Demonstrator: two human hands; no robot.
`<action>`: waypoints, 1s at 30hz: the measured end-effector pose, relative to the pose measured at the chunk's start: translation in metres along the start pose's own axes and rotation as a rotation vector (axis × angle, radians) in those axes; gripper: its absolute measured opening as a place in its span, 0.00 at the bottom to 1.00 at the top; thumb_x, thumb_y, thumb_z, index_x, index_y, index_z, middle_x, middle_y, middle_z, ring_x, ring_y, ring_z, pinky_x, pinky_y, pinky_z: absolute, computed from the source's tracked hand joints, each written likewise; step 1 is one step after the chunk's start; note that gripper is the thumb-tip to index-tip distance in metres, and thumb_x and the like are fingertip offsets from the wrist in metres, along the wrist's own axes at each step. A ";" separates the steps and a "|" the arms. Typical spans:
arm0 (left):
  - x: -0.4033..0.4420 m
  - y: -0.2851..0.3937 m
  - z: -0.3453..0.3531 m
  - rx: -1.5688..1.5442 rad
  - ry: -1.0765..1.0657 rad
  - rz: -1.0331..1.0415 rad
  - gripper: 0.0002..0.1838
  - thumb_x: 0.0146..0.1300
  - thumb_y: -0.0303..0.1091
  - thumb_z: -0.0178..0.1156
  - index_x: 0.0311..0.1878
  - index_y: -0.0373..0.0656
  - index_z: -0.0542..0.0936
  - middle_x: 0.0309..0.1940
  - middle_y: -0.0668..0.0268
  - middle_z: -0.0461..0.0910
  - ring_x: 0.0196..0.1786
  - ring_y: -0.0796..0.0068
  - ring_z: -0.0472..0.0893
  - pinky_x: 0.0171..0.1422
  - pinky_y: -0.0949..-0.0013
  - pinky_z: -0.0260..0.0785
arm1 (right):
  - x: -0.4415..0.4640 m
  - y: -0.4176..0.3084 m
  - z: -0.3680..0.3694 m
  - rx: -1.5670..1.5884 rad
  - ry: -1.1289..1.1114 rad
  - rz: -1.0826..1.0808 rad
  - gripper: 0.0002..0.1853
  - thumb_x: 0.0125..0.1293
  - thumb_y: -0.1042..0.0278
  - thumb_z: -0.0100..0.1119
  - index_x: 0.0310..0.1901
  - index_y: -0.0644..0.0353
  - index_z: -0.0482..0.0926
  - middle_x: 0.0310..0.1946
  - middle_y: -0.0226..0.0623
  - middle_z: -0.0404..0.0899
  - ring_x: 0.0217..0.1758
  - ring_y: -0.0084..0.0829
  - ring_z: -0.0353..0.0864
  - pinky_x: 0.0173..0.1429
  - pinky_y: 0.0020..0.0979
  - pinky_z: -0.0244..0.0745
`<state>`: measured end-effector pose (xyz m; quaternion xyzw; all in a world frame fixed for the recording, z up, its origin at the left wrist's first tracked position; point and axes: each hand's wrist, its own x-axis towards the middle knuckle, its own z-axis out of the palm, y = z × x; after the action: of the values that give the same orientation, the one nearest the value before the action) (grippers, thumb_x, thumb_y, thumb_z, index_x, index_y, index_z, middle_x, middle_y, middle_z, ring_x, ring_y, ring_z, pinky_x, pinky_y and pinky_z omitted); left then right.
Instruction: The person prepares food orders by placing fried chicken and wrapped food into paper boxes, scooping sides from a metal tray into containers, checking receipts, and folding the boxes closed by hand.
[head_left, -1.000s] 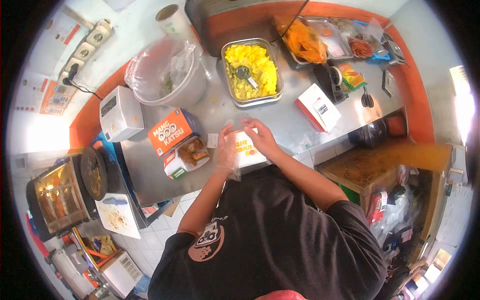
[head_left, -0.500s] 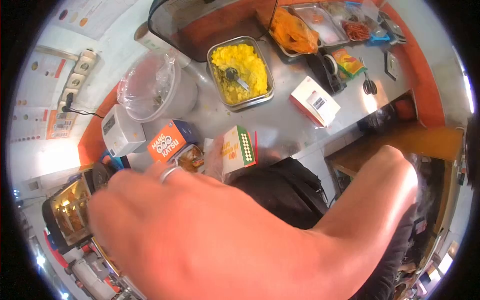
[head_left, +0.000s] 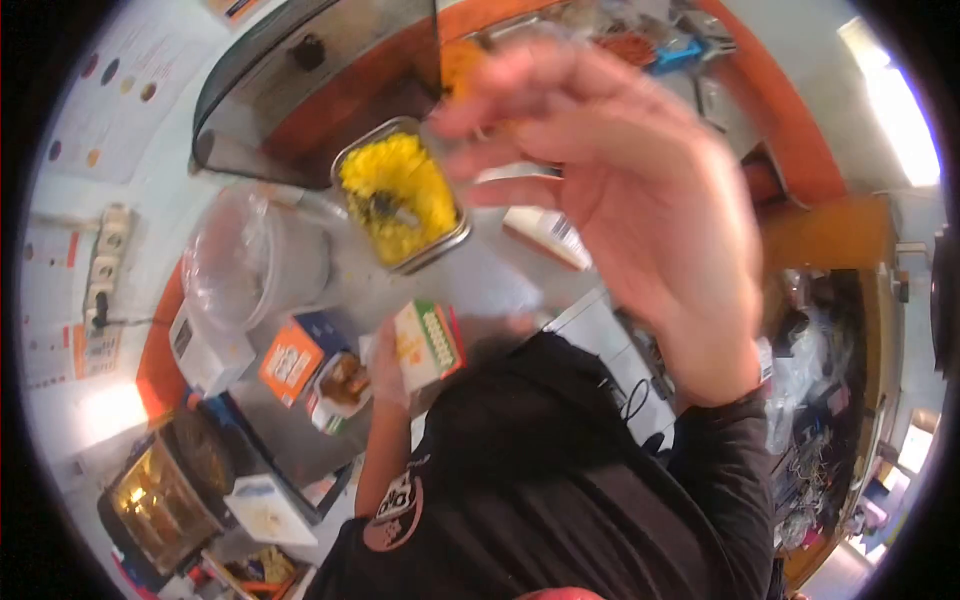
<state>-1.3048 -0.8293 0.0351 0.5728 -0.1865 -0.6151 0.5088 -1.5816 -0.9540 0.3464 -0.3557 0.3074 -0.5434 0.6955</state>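
Observation:
My left hand, in what looks like a clear plastic glove, grips the side of a cream, green and red cardboard food box. Just left of it is an open food container with brown pieces inside. Raised high in front of the camera, my right hand is blurred, its fingers apart and holding nothing. Partly behind its fingers lies a white and red box. A metal tray of yellow food, with a dark-handled utensil in it, stands farther back.
An orange and blue box stands near a white device and a plastic-lined bucket. A dark-framed glass case is at the back. Power sockets hang on the left wall.
My right hand has swung from the lower left up to the upper right, its fingers now spread. My left hand has come into sight at the cardboard food box. The camera view has shifted.

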 end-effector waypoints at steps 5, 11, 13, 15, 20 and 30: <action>0.005 0.003 -0.001 -0.149 -0.143 -0.102 0.18 0.73 0.45 0.57 0.53 0.39 0.77 0.52 0.57 0.82 0.51 0.66 0.83 0.55 0.62 0.79 | 0.068 0.099 -0.259 -0.759 0.561 0.057 0.09 0.65 0.68 0.61 0.45 0.59 0.81 0.39 0.33 0.85 0.38 0.22 0.77 0.42 0.25 0.71; 0.006 0.014 0.021 -0.170 -0.241 -0.113 0.17 0.69 0.44 0.62 0.47 0.39 0.77 0.53 0.53 0.81 0.51 0.59 0.83 0.56 0.58 0.79 | 0.088 0.218 -0.406 -0.954 0.634 0.004 0.21 0.63 0.69 0.66 0.56 0.64 0.73 0.37 0.37 0.83 0.40 0.29 0.82 0.47 0.32 0.75; 0.002 0.032 0.034 -0.094 -0.215 -0.085 0.17 0.68 0.45 0.62 0.46 0.39 0.77 0.52 0.54 0.82 0.49 0.60 0.84 0.55 0.59 0.80 | 0.097 0.218 -0.407 -0.702 0.618 0.134 0.25 0.63 0.70 0.67 0.58 0.64 0.70 0.35 0.37 0.83 0.37 0.28 0.82 0.43 0.30 0.74; -0.002 0.041 0.044 0.005 -0.186 -0.061 0.18 0.68 0.46 0.62 0.46 0.39 0.77 0.50 0.55 0.82 0.47 0.61 0.85 0.53 0.59 0.81 | 0.098 0.203 -0.400 -0.582 0.621 0.238 0.27 0.61 0.72 0.69 0.59 0.65 0.67 0.32 0.37 0.82 0.33 0.28 0.81 0.38 0.28 0.72; 0.001 0.038 0.049 -0.001 -0.153 -0.050 0.19 0.70 0.47 0.59 0.47 0.37 0.78 0.48 0.56 0.83 0.45 0.63 0.85 0.51 0.61 0.81 | 0.056 0.161 -0.375 -0.471 0.691 0.206 0.22 0.60 0.74 0.68 0.55 0.65 0.72 0.28 0.32 0.80 0.28 0.23 0.77 0.36 0.24 0.68; 0.021 0.036 0.027 -0.207 -0.233 -0.007 0.20 0.68 0.47 0.62 0.46 0.36 0.78 0.48 0.52 0.80 0.46 0.65 0.84 0.49 0.60 0.80 | 0.050 0.213 -0.410 -1.423 0.636 0.114 0.10 0.58 0.65 0.69 0.35 0.63 0.87 0.24 0.36 0.84 0.28 0.23 0.81 0.34 0.27 0.72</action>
<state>-1.3100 -0.8714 0.0607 0.4428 -0.1779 -0.6950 0.5378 -1.7898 -1.0350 -0.0612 -0.5270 0.7842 -0.2549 0.2057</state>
